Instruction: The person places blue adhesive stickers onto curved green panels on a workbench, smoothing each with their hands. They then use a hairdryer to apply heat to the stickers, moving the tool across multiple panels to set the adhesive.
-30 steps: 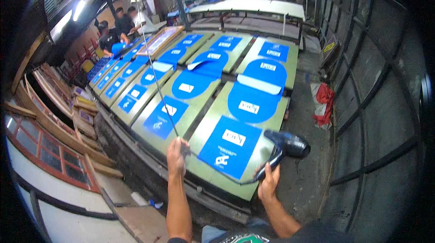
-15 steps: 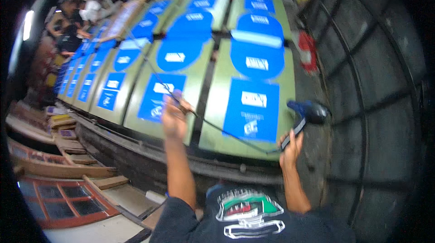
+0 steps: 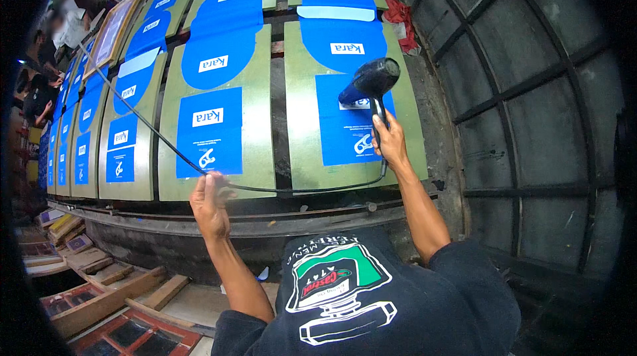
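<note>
**Dryer now swinging over the right-hand print**

The right hand (image 3: 390, 140) is gripping the black hair dryer (image 3: 371, 80), fingers closed around its handle, having lifted it toward one o'clock over the blue print (image 3: 348, 127). The left hand (image 3: 211, 202) is pinching the cord (image 3: 146, 124) clear.

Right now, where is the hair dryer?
In the head view, the hair dryer is right of centre, held up in the right hand over the nearest right board. Its cord runs left through the left hand.

dim, even light; dark fisheye rim
</note>
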Demonstrator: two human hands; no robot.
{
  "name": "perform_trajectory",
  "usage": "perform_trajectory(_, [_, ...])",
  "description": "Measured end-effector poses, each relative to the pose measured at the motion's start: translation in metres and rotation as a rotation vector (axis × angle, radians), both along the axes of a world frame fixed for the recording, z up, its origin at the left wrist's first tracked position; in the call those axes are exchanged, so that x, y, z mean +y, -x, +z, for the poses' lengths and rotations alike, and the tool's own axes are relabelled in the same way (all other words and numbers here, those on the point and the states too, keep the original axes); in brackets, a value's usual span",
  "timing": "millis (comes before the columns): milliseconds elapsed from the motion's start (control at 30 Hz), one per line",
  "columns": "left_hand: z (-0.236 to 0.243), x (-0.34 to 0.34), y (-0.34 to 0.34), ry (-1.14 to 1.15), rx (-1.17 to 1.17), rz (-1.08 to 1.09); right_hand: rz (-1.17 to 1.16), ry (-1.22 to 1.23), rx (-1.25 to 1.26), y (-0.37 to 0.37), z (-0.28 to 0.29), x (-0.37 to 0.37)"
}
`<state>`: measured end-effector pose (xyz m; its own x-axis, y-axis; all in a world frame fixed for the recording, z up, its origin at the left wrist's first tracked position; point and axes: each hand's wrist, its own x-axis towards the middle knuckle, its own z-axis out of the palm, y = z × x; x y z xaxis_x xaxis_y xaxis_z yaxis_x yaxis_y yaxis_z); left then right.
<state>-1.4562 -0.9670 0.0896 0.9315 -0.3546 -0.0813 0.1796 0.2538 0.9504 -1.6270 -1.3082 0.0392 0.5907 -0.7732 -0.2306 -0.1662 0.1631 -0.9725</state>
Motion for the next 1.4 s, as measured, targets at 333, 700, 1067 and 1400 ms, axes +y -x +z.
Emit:
perform_trajectory(333, [-0.005,-0.007,-0.007,0.001,-0.046,0.011,0.075,0.244,0.114,-0.024,0.003,-0.012])
perform_trajectory(700, [-0.006,-0.016,-0.011,0.003,-0.033,0.012,0.108,0.207,0.134,-0.003,-0.002,0.004])
perform_trajectory(1067, [-0.002,-0.033,-0.005,-0.002,-0.031,-0.019,-0.014,0.108,0.098,0.033,0.012,-0.005])
perform_trajectory(1400, [0.002,-0.055,-0.005,0.049,-0.042,-0.124,-0.138,0.166,0.119,0.031,0.007,-0.036])
